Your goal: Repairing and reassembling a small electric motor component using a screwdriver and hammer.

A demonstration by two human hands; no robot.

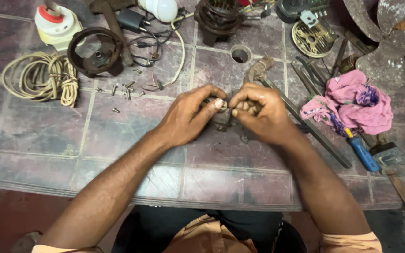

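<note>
Both my left hand (188, 117) and right hand (261, 115) were closed on a small metal part (222, 121) above the desk (118, 154). Judged risk: a slipped grip could drop it among loose screws (127, 89).

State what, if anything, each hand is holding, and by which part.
Both the left hand and right hand grip one small dark metal part from opposite sides with fingertips; its exact kind cannot be told.

Coiled cord (41, 77) lies left of the hands (230, 115), crumpled cloth (355, 100) right.
</note>
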